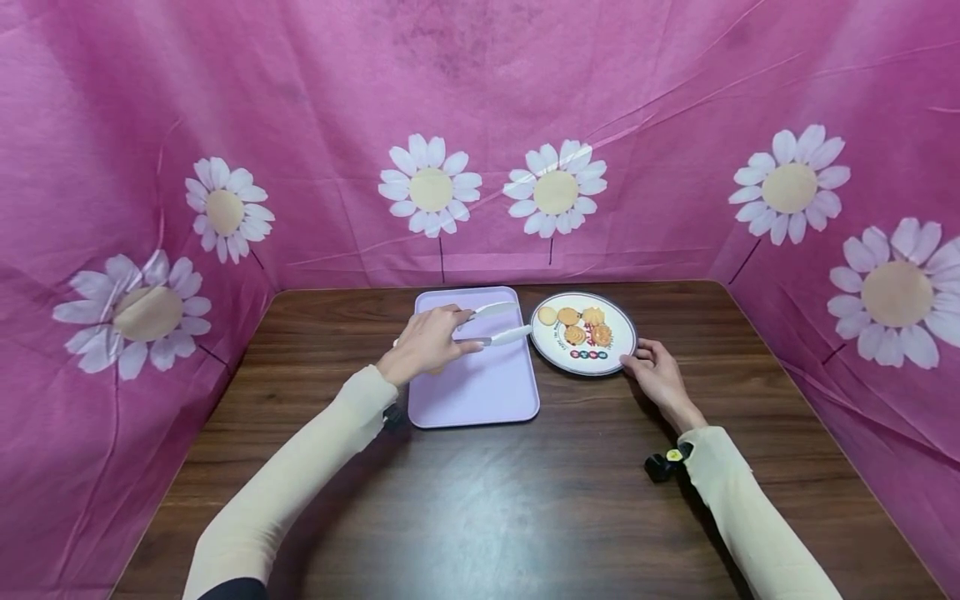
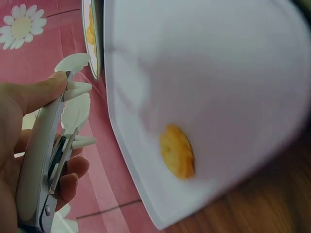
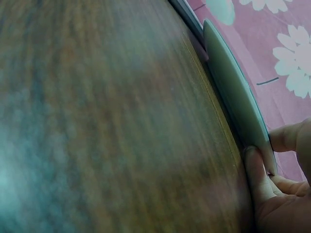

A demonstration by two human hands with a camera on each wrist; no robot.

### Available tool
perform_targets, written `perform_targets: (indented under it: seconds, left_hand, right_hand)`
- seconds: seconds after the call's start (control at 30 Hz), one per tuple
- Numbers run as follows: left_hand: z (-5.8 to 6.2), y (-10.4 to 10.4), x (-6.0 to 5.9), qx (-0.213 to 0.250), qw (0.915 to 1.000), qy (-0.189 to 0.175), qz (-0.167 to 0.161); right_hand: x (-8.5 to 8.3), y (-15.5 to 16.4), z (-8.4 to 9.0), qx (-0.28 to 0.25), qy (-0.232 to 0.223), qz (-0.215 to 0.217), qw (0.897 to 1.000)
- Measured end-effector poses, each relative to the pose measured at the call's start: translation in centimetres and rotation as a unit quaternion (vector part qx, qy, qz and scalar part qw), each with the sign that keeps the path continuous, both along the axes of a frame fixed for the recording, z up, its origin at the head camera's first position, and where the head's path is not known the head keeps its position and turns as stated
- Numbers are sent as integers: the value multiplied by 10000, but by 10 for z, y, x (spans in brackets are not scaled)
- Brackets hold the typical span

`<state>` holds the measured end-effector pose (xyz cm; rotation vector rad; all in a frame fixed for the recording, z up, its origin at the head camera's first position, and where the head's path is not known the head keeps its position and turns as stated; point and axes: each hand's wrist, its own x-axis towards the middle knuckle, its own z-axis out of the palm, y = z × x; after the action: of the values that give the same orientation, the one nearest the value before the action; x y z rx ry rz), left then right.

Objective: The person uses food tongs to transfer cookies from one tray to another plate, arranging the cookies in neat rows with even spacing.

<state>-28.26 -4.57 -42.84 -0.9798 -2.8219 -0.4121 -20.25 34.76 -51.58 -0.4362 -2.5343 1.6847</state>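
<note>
Tongs over a lilac tray, biscuits on a round plate

The left hand (image 1: 427, 342) grips white tongs (image 1: 495, 323), thumb on the upper arm, fingers curled under the lower; their scalloped tips stand apart and point past the fingertips toward the plate (image 1: 621, 354). The plate is round, white with a dark rim, flat on the table, holding several golden biscuits (image 1: 576, 326); the right hand (image 1: 654, 367) pinches its near edge. One biscuit (image 2: 178, 151) lies on the lilac tray (image 1: 480, 392) beneath the left hand.
</note>
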Motion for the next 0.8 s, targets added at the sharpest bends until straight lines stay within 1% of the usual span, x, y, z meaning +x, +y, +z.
perform_targets:
  seconds: [0.13,0.33,0.53,0.67,0.8]
  left_hand:
    - [1,-15,6,-65,10000,24,59]
    - [4,-38,16,-129,9997,-144,138]
    - [10,-61,25,-163,9990,-244,333]
    - [13,-77,29,-223,9982,-295,462]
    - [15,-92,35,-229,9973,-429,552]
  right_hand:
    - [-1,1,-1,13,-5,31,10000]
    - [1,1,-2,-56,-46,14,10000]
    - [1,0,-2,-159,14,-23,9999]
    - [0,0,-2,-136,24,-26,9999]
    - [-1,0,-1,-148,14,-35,9999]
